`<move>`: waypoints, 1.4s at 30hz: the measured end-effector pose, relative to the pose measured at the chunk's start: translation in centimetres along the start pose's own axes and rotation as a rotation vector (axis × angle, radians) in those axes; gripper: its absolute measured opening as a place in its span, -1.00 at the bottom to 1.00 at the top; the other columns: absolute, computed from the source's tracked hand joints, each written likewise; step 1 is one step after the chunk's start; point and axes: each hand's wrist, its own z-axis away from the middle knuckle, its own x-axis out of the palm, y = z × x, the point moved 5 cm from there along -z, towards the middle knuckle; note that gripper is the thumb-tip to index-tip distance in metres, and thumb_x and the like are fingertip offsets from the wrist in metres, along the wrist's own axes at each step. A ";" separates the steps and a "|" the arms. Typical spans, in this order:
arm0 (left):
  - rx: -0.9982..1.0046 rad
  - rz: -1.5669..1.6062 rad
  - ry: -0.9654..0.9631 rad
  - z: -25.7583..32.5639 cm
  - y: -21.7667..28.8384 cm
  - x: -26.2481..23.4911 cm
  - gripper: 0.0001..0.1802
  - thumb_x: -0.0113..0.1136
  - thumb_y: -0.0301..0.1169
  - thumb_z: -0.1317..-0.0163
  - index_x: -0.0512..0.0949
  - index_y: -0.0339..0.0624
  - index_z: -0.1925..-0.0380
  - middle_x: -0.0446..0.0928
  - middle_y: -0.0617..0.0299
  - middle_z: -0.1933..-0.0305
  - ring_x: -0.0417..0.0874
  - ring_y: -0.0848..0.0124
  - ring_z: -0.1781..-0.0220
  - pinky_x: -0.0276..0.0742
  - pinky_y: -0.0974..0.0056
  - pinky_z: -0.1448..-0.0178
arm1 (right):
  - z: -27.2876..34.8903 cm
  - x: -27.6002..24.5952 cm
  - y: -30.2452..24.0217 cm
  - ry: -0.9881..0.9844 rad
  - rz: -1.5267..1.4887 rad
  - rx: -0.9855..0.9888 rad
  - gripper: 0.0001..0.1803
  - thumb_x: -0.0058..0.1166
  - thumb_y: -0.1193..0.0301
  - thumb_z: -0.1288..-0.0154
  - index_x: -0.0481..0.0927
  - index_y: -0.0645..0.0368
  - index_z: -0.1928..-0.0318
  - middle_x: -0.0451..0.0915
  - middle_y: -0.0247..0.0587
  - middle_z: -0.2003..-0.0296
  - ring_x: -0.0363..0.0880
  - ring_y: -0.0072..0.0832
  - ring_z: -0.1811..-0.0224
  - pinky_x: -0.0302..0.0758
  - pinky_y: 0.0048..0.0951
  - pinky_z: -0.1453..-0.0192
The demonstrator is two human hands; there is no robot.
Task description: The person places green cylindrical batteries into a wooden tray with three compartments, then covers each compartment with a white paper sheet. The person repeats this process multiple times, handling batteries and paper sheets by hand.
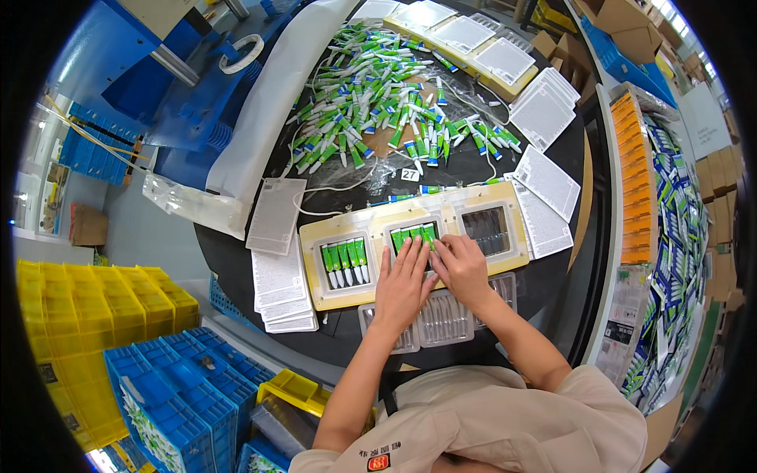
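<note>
A yellow three-window frame point(339, 298) lies across the near side of the table, with a clear plastic tray in each window. Small green-and-white tubes point(344, 262) stand in a row in the left tray. In the middle one, green tubes point(412, 232) show above my fingers; the rest of that row is hidden. My left hand point(402, 285) lies over them, fingers stretched out flat. Over that tray's right edge is my right hand point(464, 268), its fingers slightly bent and apart, fingertips at the tubes. The right tray point(485, 229) shows bare slots.
A large heap of tubes point(378, 98) covers the far table. Printed cards point(276, 213) are stacked left, more cards point(546, 185) right. Clear trays point(445, 319) lie before me; another yellow frame point(465, 39) is at the back. Blue crates point(177, 378) stand lower left; an orange-edged bin point(635, 181) right.
</note>
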 end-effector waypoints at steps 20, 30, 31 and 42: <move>-0.013 -0.054 -0.160 -0.2 -1.6 -1.9 -0.27 0.13 -0.02 -0.43 0.31 -0.22 -0.45 0.25 0.10 -0.58 0.17 0.25 -0.64 -0.09 -0.21 -0.66 | -2.8 0.3 0.6 -0.155 0.030 -0.090 -0.71 0.27 0.40 -0.24 0.68 0.22 0.03 0.64 -0.15 -0.01 0.57 -0.18 -0.08 0.47 -0.15 -0.19; -0.144 0.138 0.289 -13.1 -9.2 -3.2 -0.74 0.26 -0.39 -0.33 0.58 -0.24 0.03 0.62 -0.01 0.01 0.63 0.00 -0.02 0.51 -0.03 -0.16 | -16.1 7.8 9.4 -0.278 0.308 0.299 -0.73 0.36 0.21 -0.22 0.67 0.16 0.35 0.67 -0.13 0.33 0.68 -0.13 0.23 0.58 -0.16 0.19; -0.144 0.155 0.329 -15.2 -10.2 -3.0 -0.72 0.28 -0.36 -0.34 0.59 -0.27 0.02 0.62 -0.03 0.00 0.64 -0.05 -0.01 0.54 0.00 -0.07 | -15.4 7.2 9.4 -0.226 0.253 0.325 -0.74 0.36 0.22 -0.21 0.68 0.16 0.34 0.67 -0.13 0.32 0.68 -0.13 0.23 0.58 -0.15 0.19; -0.221 -0.108 -0.010 -26.7 -13.7 1.1 -0.68 0.47 -0.18 -0.06 0.67 -0.21 0.36 0.66 -0.01 0.43 0.69 -0.05 0.31 0.55 -0.09 0.23 | 0.2 -6.3 4.4 -0.054 0.107 -0.127 -0.62 0.17 0.59 -0.05 0.65 0.40 0.05 0.57 -0.08 0.18 0.61 -0.23 0.19 0.59 -0.30 0.18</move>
